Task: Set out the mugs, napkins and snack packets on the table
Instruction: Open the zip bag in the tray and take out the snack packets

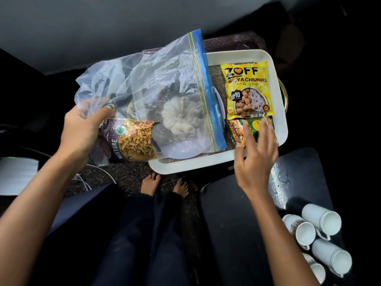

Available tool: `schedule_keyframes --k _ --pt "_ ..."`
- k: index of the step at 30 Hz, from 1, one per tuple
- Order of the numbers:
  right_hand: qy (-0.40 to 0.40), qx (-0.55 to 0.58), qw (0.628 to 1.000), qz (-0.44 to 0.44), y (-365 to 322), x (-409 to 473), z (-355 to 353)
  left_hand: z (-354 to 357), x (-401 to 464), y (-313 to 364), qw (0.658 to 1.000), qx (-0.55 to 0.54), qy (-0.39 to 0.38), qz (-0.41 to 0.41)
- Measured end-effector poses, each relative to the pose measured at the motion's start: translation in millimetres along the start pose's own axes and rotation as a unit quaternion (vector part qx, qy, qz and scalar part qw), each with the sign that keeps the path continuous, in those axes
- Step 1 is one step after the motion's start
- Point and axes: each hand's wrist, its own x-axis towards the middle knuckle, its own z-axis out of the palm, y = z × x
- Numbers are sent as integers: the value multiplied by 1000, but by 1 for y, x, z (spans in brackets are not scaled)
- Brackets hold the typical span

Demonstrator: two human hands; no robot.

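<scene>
My left hand [82,129] grips a clear zip bag [156,85] by its crumpled bottom, held over the left half of a white tray [277,65]. Inside the bag a dark "Mixture" snack packet [132,141] shows near my fingers. A white crumpled napkin-like lump [181,118] is seen through the plastic; whether it is in the bag or on the tray I cannot tell. On the tray lie a yellow soya chunks packet [247,89] and, below it, a green-and-orange packet [251,131]. My right hand [254,159] is spread, fingertips touching that lower packet. Several white mugs [317,238] lie on their sides at lower right.
The tray rests on a dark speckled table [127,174] and has a burlap liner [216,79]. A black surface [239,223] at the right holds the mugs. My legs and bare feet [165,184] are below. White cables [99,172] trail at the left.
</scene>
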Motion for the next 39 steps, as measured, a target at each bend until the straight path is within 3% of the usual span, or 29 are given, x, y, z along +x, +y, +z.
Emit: schedule_keyframes --k 3,10,13,15,18,21,23,26,28,30,34,37,39 --pt "-83 -77 994 -9 7 -10 13 0 1 -2 1000 -1 0 -2" --pt "-113 -47 992 41 -6 -2 7 3 2 -3 1000 1 -14 -6" --pt "-22 96 991 88 -28 8 -11 2 2 -4 999 -1 -33 -17" --pt "40 174 982 66 -43 16 -24 4 2 -4 999 1 -48 -25" --pt "-26 344 934 89 -67 33 -34 6 0 -3 996 0 -81 -34" --pt "-185 509 818 194 -84 48 -36 8 -4 -3 994 -9 -98 -49" --pt "-309 531 754 234 -91 52 -35 10 -6 -5 995 -6 -93 -48" --pt "-419 487 741 198 -97 49 -29 15 -10 -7 995 -22 -83 -59" --pt "-445 475 744 153 -103 43 -24 19 -13 -9 994 -37 -77 -63" --pt "-429 495 743 138 -108 38 -19 23 -14 -12 996 -50 -43 -55" --pt "-359 536 739 194 -115 28 -9 32 -16 -12 998 -54 10 -25" --pt "-372 586 684 223 -114 27 -13 39 -15 -10 998 -8 38 41" --pt "-393 591 677 196 -112 26 -15 42 -14 -9 994 39 54 81"
